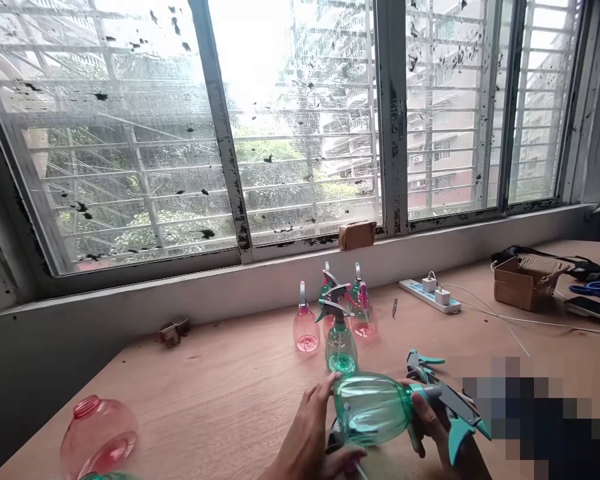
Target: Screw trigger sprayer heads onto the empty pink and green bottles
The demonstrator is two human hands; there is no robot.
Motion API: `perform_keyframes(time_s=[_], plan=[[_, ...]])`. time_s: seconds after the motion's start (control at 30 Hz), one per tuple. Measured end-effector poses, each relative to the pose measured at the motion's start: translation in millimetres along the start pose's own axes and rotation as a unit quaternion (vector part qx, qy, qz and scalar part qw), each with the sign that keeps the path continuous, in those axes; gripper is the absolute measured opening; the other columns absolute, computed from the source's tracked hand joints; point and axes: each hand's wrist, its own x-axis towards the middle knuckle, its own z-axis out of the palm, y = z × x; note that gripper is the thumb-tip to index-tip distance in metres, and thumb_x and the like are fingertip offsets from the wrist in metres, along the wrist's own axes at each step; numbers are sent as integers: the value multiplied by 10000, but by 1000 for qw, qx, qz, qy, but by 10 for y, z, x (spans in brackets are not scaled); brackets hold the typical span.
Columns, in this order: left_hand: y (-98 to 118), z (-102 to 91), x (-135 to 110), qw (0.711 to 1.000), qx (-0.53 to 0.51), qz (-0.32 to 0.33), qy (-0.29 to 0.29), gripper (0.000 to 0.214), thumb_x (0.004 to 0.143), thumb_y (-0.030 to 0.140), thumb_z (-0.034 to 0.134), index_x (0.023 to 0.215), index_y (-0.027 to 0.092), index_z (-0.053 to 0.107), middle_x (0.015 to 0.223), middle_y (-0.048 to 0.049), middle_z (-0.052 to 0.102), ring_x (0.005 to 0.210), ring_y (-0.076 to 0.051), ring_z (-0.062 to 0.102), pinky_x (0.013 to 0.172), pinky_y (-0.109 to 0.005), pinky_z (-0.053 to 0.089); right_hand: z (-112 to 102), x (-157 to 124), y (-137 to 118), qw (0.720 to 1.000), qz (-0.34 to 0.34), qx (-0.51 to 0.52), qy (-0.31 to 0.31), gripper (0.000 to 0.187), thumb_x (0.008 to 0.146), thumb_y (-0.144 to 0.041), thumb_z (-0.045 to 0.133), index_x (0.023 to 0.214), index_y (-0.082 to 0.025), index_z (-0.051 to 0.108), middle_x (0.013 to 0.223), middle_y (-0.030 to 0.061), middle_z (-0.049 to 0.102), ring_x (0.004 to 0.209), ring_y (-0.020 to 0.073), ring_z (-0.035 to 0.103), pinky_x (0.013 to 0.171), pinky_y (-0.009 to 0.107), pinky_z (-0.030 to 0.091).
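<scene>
A clear green spray bottle (373, 407) lies sideways between my two hands, its grey and teal trigger head (447, 400) pointing right. My left hand (305, 433) is closed on the bottle's base end. My right hand (430, 420) grips the neck and collar, with some fingers hidden behind them. Beneath the bottle near my left fingers is a dark part that I cannot make out, with a thin pale tube (359, 468) beside it. Just beyond my right hand, a loose grey and teal trigger head (423, 363) rests on the table.
Several pink and green spray bottles (341, 350) with heads stand together near the windowsill. A headless pink bottle (99, 433) is at front left, overlapping a green one at the frame edge. A power strip (430, 295), cardboard box (523, 283) and blue scissors (597, 288) occupy the right.
</scene>
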Motion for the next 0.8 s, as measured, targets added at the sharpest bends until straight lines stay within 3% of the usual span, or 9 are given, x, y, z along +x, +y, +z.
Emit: perform_keyframes(time_s=[0.07,0.13,0.27,0.4,0.5,0.63,0.8], plan=[[19,25,4,1000,20,3,9,1080,795,287,819,1576,376,78,1579,-131,406,1424,-391,404,1154,-592,376,-30,27,24,1000,7,-14,-18,494,823,-666,656,926,-184,634,452,-71,485,395,144,474,429,263,376],[8,50,4,1000,10,5,20,1054,816,300,800,1576,388,74,1602,-132,372,1447,-392,384,1160,-598,367,-42,38,61,1000,9,-25,-11,474,817,-651,673,903,-186,634,457,-71,485,392,141,472,431,266,386],[-31,54,6,994,-111,-8,17,1040,827,599,713,1590,303,72,1626,-172,306,1422,-389,429,1159,-564,381,-20,23,148,999,-1,11,42,443,812,-635,681,846,-198,617,514,-63,504,364,121,444,363,249,357],[-4,-18,20,987,-157,-12,-27,847,925,708,453,1577,215,230,1557,-188,434,1418,-388,430,1180,-557,336,-7,5,165,999,-3,10,45,407,847,-604,662,847,-201,604,474,-82,453,362,120,435,365,239,357],[27,-68,11,991,-125,-24,-49,852,907,626,581,1580,236,233,1523,-173,483,1397,-393,449,1169,-545,355,-7,-5,105,1000,-6,12,26,405,870,-593,643,900,-190,621,464,-80,458,374,118,427,387,235,340],[13,-29,-20,996,-69,-38,-46,1052,775,380,825,1585,251,166,1494,-192,493,1377,-408,460,1152,-560,381,-2,-18,24,999,-5,38,17,421,887,-601,622,969,-188,618,484,-81,459,408,121,430,415,233,348],[-32,88,-4,996,-82,-20,1,975,797,140,736,1565,306,159,1547,-155,411,1425,-366,418,1170,-547,382,22,-16,-22,1000,14,3,-4,495,864,-627,636,1062,-178,572,468,-85,474,400,125,432,401,232,329]])
